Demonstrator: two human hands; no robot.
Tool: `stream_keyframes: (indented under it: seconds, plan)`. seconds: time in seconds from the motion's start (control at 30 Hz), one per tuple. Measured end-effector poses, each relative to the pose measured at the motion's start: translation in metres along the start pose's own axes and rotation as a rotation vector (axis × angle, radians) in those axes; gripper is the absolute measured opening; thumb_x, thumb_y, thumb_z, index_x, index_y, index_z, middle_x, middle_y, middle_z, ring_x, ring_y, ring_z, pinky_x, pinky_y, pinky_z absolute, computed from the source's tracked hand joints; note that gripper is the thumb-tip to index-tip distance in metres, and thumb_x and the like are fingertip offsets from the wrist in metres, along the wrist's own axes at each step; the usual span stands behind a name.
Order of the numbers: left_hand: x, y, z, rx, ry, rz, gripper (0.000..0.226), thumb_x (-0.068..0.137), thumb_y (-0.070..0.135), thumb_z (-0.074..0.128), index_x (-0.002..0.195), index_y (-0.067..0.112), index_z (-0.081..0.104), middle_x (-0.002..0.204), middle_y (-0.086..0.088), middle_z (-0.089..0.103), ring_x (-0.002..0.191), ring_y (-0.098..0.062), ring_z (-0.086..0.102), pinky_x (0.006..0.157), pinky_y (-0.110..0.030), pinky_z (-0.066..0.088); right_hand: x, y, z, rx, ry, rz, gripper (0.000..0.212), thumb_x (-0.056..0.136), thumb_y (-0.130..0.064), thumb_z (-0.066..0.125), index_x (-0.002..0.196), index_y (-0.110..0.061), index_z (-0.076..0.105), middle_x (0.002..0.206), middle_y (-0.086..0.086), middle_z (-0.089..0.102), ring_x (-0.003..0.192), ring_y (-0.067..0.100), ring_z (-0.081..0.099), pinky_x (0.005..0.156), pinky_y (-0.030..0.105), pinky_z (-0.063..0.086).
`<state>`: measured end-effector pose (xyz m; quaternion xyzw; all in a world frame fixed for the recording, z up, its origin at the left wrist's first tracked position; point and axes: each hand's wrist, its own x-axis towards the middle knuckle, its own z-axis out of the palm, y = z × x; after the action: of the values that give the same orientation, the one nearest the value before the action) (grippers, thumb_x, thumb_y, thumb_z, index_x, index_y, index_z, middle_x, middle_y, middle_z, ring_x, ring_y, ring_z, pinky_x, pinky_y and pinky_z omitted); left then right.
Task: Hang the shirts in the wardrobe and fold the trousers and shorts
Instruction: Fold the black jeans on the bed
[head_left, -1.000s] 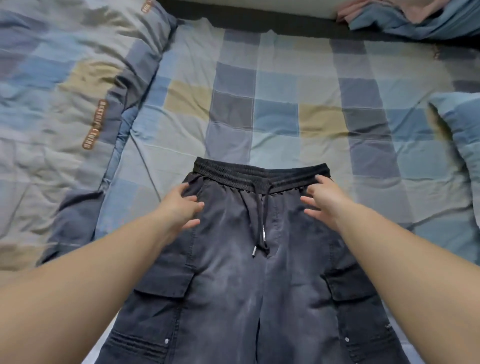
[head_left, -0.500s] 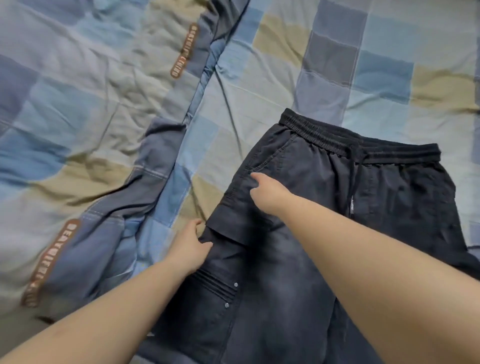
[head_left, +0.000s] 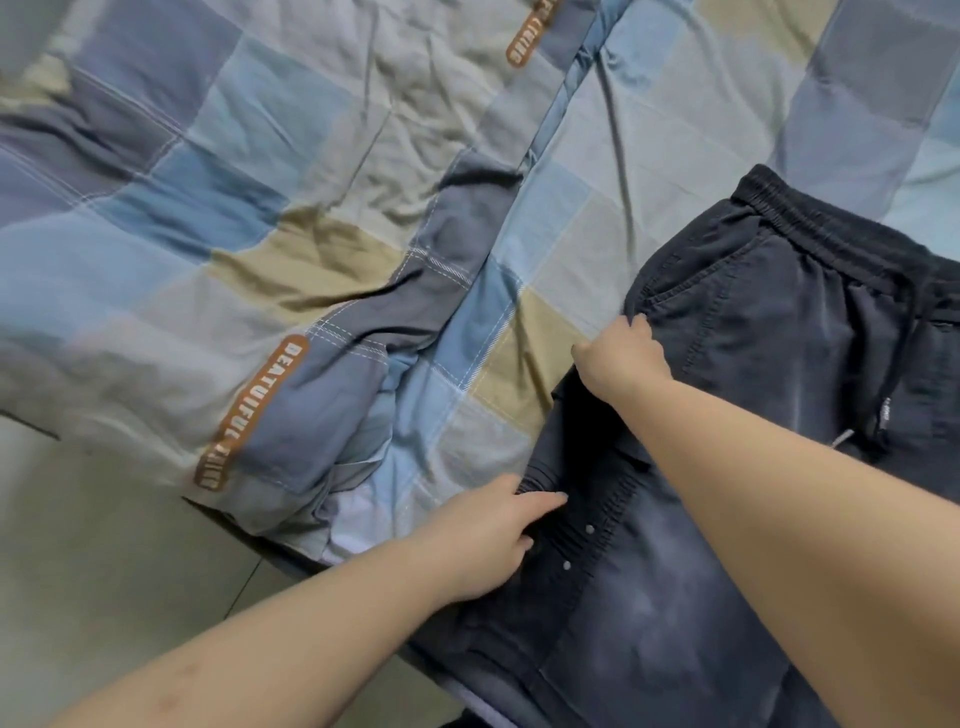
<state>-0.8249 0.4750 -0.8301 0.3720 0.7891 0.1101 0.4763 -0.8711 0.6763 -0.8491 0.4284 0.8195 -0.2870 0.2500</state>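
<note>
Both hands pinch the dark cargo shorts' 9 o'clock side seam, left hand at the cargo pocket, right hand at the hip pocket; uneven pull likely skews the fold.

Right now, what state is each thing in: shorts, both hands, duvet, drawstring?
shorts: lying flat on the bed, front up, not yet folded.
left hand: grips the shorts' side edge at the cargo pocket.
right hand: holds the same edge nearer the waistband.
duvet: rumpled, lying to the left of the shorts.
drawstring: loose, untied.
</note>
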Motion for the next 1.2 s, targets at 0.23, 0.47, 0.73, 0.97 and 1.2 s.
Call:
stream_keyframes:
  seconds: [0.23, 0.47, 0.73, 0.97, 1.2]
  plan:
    - [-0.019, 0.078, 0.018, -0.268, 0.097, 0.133, 0.055, 0.091, 0.023, 0.043, 0.143, 0.036, 0.032, 0.132, -0.004, 0.041, 0.120, -0.027, 0.047, 0.101, -0.035, 0.040, -0.020, 0.032, -0.019, 0.332, 0.195, 0.002, 0.046, 0.092, -0.015, 0.051, 0.134, -0.001, 0.040, 0.143, 0.013, 0.040, 0.122, 0.030, 0.047, 0.090, 0.033, 0.041]
    - [-0.008, 0.175, 0.045, -0.313, 0.079, 0.202, 0.056, 0.094, 0.023, 0.042, 0.142, 0.048, 0.028, 0.141, 0.012, 0.033, 0.125, -0.022, 0.046, 0.103, -0.034, 0.041, -0.037, 0.116, -0.086, 0.385, 0.258, -0.038, 0.058, 0.091, -0.007, 0.044, 0.147, -0.017, 0.033, 0.144, 0.006, 0.045, 0.115, 0.022, 0.052, 0.085, 0.028, 0.041]
    - [0.016, 0.273, 0.100, -0.247, -0.044, 0.266, 0.054, 0.096, 0.022, 0.042, 0.143, 0.046, 0.028, 0.152, 0.008, 0.024, 0.127, -0.027, 0.043, 0.105, -0.035, 0.039, -0.062, 0.253, -0.144, 0.407, 0.358, 0.001, 0.051, 0.096, -0.013, 0.046, 0.146, -0.020, 0.037, 0.147, -0.001, 0.042, 0.125, 0.019, 0.048, 0.095, 0.022, 0.036]
    - [0.039, 0.349, 0.155, -0.196, -0.175, 0.291, 0.057, 0.097, 0.023, 0.043, 0.148, 0.039, 0.022, 0.157, 0.006, 0.017, 0.132, -0.030, 0.039, 0.107, -0.038, 0.037, -0.068, 0.367, -0.161, 0.449, 0.377, 0.150, 0.051, 0.096, -0.013, 0.046, 0.146, -0.017, 0.036, 0.148, 0.001, 0.041, 0.134, 0.022, 0.040, 0.106, 0.029, 0.032]
    - [0.059, 0.403, 0.198, -0.160, -0.312, 0.256, 0.060, 0.098, 0.021, 0.043, 0.152, 0.031, 0.018, 0.160, -0.001, 0.007, 0.142, -0.030, 0.025, 0.113, -0.033, 0.028, -0.071, 0.452, -0.160, 0.540, 0.314, 0.252, 0.052, 0.093, -0.013, 0.054, 0.143, -0.011, 0.040, 0.143, 0.006, 0.047, 0.130, 0.024, 0.045, 0.099, 0.025, 0.035]
